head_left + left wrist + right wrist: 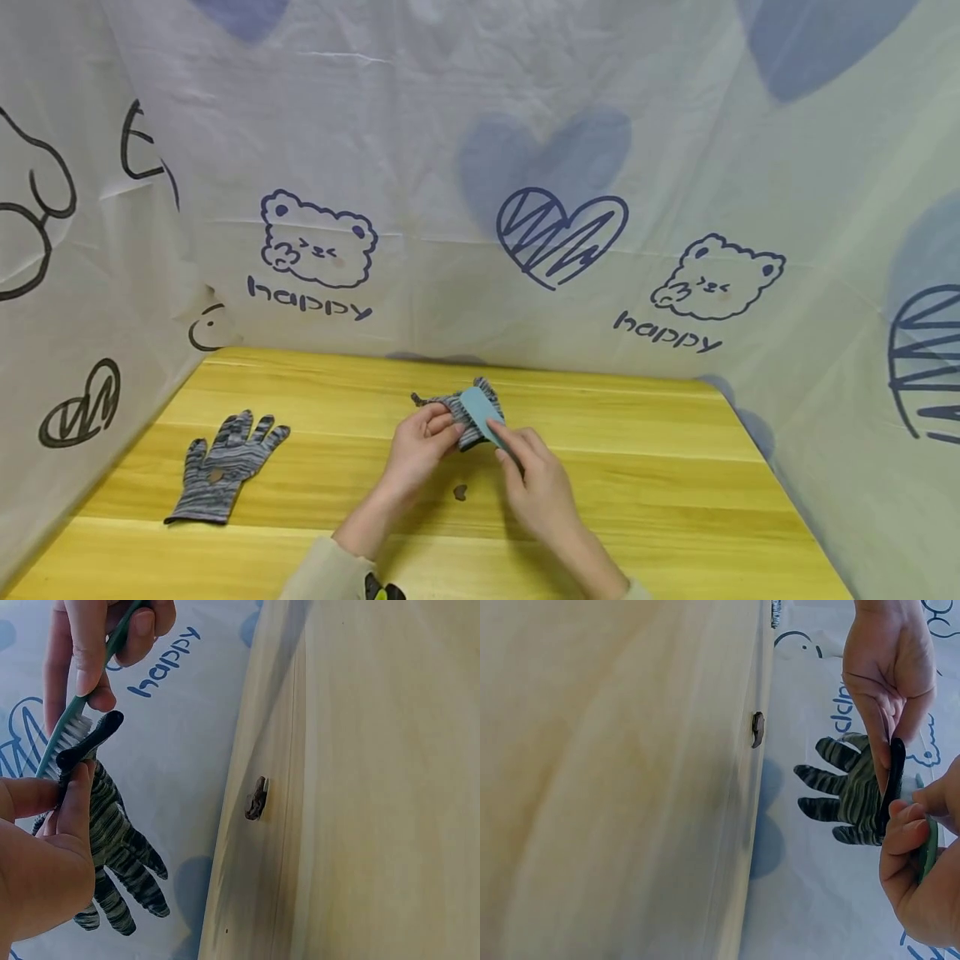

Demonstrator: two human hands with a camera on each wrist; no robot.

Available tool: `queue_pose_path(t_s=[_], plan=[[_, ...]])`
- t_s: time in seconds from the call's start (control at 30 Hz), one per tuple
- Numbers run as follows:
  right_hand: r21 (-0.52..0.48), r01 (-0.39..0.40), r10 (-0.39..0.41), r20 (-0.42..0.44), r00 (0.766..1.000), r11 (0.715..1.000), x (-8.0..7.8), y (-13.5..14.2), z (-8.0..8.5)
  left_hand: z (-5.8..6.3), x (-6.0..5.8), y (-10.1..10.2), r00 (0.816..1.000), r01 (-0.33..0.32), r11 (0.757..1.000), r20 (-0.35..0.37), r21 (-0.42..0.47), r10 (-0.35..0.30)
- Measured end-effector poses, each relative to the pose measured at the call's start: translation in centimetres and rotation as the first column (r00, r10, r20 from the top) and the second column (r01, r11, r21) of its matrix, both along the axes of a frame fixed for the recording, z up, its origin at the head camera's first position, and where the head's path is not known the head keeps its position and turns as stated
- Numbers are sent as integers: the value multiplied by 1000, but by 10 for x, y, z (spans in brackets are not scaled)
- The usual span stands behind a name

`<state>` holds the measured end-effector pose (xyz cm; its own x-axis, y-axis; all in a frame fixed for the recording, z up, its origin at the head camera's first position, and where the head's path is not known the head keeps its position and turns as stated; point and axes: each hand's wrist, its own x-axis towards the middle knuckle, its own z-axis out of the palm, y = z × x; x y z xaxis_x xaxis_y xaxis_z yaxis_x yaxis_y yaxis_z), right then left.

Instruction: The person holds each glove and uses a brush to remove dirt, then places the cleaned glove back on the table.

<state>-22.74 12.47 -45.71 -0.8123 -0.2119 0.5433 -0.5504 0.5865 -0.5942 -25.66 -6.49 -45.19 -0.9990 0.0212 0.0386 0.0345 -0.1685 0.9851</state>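
My left hand pinches a grey-and-black striped knit glove near its black cuff, above the middle of the table. In both wrist views the glove's fingers hang away from the cuff. My right hand grips a teal brush by its handle, forefinger laid along the back. Its white bristles face the glove, right at the cuff in the left wrist view. A second striped glove lies flat at the table's left, a small brown piece on it.
A small dark brown piece lies on the yellow wood-grain table, close below the hands. White cloth printed with hearts and bears encloses the back and both sides. A black band with a yellow-green mark sits at the left sleeve.
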Motion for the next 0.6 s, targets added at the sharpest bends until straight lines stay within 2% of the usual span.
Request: queue_pose_path(t_s=[0.4, 0.6], plan=[[2, 72, -72, -35, 997, 997, -3, 4, 0, 1, 0, 2, 1000, -10, 1000, -24, -29, 9], [-4, 108, -108, -39, 993, 994, -6, 7, -1, 1, 2, 1, 1000, -15, 999, -10, -37, 15]])
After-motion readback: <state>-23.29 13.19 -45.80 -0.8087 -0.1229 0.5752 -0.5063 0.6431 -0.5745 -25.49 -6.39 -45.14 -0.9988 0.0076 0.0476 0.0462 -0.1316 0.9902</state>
